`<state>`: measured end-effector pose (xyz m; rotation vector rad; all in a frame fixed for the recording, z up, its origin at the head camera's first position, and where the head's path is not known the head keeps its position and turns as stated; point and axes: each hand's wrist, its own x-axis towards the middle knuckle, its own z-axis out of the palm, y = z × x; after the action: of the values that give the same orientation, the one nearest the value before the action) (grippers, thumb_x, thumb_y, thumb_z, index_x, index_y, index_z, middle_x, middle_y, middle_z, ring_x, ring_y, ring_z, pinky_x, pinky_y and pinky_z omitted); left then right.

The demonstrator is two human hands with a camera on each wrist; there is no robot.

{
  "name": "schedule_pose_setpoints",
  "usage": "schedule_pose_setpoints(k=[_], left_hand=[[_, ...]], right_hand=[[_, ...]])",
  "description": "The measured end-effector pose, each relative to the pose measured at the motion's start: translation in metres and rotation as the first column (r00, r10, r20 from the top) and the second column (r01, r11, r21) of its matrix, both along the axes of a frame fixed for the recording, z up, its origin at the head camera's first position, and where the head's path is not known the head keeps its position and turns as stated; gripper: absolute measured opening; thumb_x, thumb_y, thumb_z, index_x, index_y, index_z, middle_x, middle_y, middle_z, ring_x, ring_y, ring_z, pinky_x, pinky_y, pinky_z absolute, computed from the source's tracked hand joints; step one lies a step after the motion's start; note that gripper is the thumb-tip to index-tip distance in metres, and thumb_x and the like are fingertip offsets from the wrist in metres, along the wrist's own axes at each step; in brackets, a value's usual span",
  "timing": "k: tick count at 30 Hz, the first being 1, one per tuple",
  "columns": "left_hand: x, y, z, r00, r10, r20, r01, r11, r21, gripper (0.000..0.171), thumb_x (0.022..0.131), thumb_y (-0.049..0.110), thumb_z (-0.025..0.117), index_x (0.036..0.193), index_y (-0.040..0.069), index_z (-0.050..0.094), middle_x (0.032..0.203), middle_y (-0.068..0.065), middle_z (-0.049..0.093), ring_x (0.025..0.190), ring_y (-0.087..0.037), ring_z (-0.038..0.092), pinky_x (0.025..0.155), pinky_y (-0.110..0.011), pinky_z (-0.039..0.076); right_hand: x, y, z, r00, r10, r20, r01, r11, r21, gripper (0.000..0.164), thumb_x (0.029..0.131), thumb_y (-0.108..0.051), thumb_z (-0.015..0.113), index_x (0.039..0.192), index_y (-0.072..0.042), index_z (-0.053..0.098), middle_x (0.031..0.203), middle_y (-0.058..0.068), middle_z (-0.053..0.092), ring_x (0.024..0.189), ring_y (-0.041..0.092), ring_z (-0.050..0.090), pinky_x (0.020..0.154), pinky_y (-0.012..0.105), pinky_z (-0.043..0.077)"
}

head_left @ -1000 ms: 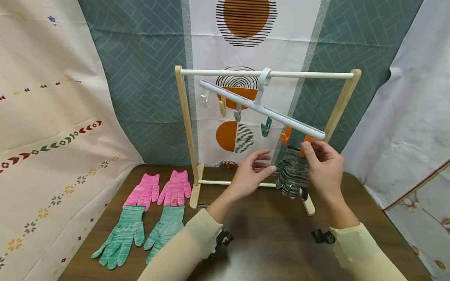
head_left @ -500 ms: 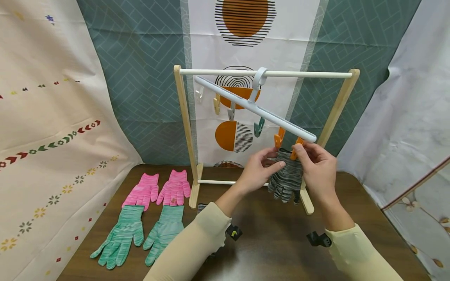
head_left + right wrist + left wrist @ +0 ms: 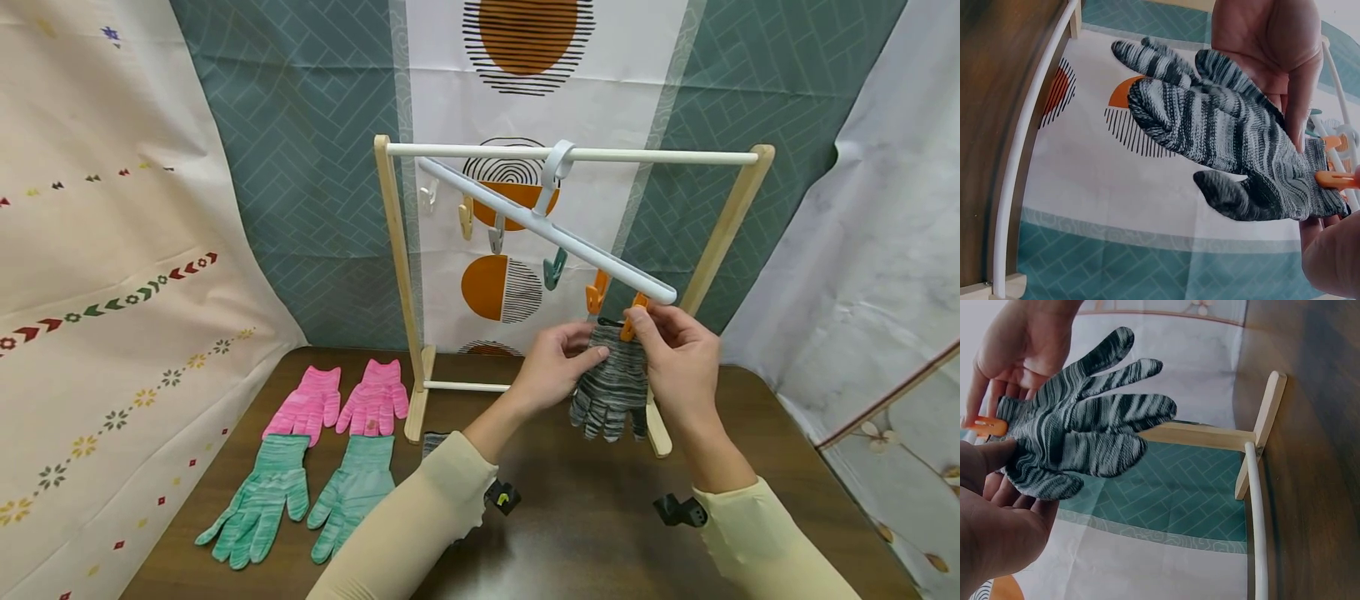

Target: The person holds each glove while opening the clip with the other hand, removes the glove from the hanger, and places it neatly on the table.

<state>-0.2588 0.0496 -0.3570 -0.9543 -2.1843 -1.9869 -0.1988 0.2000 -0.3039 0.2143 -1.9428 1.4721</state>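
Observation:
A grey-and-black striped knit glove (image 3: 609,392) hangs fingers down below the low right end of a white hanger (image 3: 540,223). My left hand (image 3: 553,365) holds the glove by its left edge near the cuff, thumb in front and fingers behind. An orange clip (image 3: 636,317) at the hanger's end sits on the cuff's right side, and my right hand (image 3: 684,354) pinches it. Beside it, a second orange clip (image 3: 597,293) hangs just above the cuff's left corner. In the left wrist view the glove (image 3: 1097,425) is spread between both hands.
The hanger tilts on the white bar (image 3: 660,156) of a wooden rack. Green (image 3: 555,268), grey (image 3: 497,235), yellow (image 3: 466,218) and white clips (image 3: 428,197) hang along it. Pink gloves (image 3: 373,398) and green gloves (image 3: 270,496) lie at left; another grey glove (image 3: 432,442) is mostly behind my left sleeve.
My left hand has moved right and taken hold of the glove's edge. My right hand, with the clip and glove, has shifted a little left, and the hanger tilts more steeply.

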Motion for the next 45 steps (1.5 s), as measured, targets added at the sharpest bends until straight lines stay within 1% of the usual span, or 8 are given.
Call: schedule_pose_setpoints(k=[2,9,11,16,24,31,35,45], left_hand=[[0.000,0.000,-0.001,1.000,-0.003,0.003,0.003,1.000,-0.001,0.033,0.092,0.021,0.067,0.121,0.006,0.063,0.098,0.004,0.071,0.087,-0.008,0.065,0.077,-0.024,0.052],[0.023,-0.007,0.022,0.999,0.011,0.050,-0.010,1.000,-0.010,0.023,0.092,0.007,0.064,0.114,-0.001,0.065,0.098,-0.006,0.072,0.085,-0.009,0.064,0.076,-0.022,0.052],[0.025,-0.008,0.023,0.999,0.002,0.049,-0.001,1.000,-0.008,0.023,0.093,0.007,0.063,0.114,-0.001,0.065,0.099,-0.009,0.071,0.085,-0.012,0.065,0.076,-0.022,0.052],[0.023,-0.007,0.021,0.999,-0.015,0.051,0.015,1.000,-0.004,0.025,0.093,0.007,0.063,0.116,-0.002,0.064,0.102,-0.014,0.070,0.087,-0.018,0.066,0.075,-0.023,0.053],[0.005,0.000,-0.001,0.998,-0.008,0.057,0.008,1.000,-0.002,0.027,0.092,0.018,0.067,0.116,0.008,0.066,0.099,0.002,0.071,0.087,-0.007,0.065,0.076,-0.024,0.053],[0.005,-0.003,-0.003,0.999,0.006,0.052,-0.005,1.000,-0.022,0.034,0.092,0.020,0.067,0.122,0.005,0.063,0.100,0.006,0.070,0.090,-0.006,0.064,0.079,-0.023,0.052],[0.005,-0.003,-0.003,0.999,0.008,0.052,-0.007,1.000,-0.029,0.034,0.092,0.019,0.067,0.122,0.005,0.063,0.100,0.006,0.070,0.090,-0.006,0.065,0.079,-0.023,0.052],[0.005,-0.005,-0.004,0.996,0.058,0.068,-0.054,0.997,-0.050,0.041,0.090,0.020,0.069,0.126,0.003,0.060,0.104,0.000,0.071,0.094,-0.007,0.064,0.083,-0.022,0.050]], right_hand=[[0.000,0.000,0.000,1.000,-0.006,0.000,0.006,1.000,0.009,0.032,0.092,-0.024,0.066,0.110,0.002,0.069,0.096,0.013,0.071,0.081,0.019,0.063,0.062,0.020,0.048],[0.002,-0.001,0.001,1.000,-0.008,0.015,0.008,1.000,0.000,0.032,0.091,-0.024,0.067,0.109,0.003,0.069,0.095,0.012,0.071,0.082,0.019,0.063,0.063,0.021,0.048],[0.001,0.000,0.000,1.000,-0.002,0.021,0.002,1.000,-0.016,0.031,0.091,-0.023,0.067,0.109,0.003,0.069,0.095,0.012,0.071,0.083,0.020,0.063,0.064,0.022,0.048],[0.001,0.001,0.000,1.000,0.002,0.030,-0.001,0.999,-0.033,0.028,0.091,-0.020,0.067,0.110,0.000,0.070,0.097,0.011,0.072,0.086,0.019,0.063,0.064,0.021,0.048],[-0.003,0.006,-0.006,1.000,0.021,0.021,-0.020,0.999,-0.040,0.032,0.092,-0.025,0.065,0.115,-0.003,0.069,0.101,0.011,0.071,0.092,0.019,0.065,0.068,0.022,0.052],[-0.018,0.016,-0.021,1.000,0.022,0.020,-0.021,0.998,-0.064,0.031,0.091,-0.028,0.067,0.115,-0.009,0.070,0.102,0.008,0.071,0.093,0.019,0.065,0.067,0.020,0.052],[-0.020,0.017,-0.022,0.999,0.032,-0.005,-0.033,0.997,-0.076,0.029,0.090,-0.027,0.067,0.113,-0.009,0.071,0.101,0.010,0.071,0.092,0.020,0.065,0.074,0.022,0.053],[-0.021,0.017,-0.021,0.999,0.050,-0.013,-0.051,0.994,-0.096,0.027,0.090,-0.024,0.067,0.111,-0.009,0.072,0.100,0.013,0.070,0.092,0.021,0.066,0.077,0.023,0.053]])
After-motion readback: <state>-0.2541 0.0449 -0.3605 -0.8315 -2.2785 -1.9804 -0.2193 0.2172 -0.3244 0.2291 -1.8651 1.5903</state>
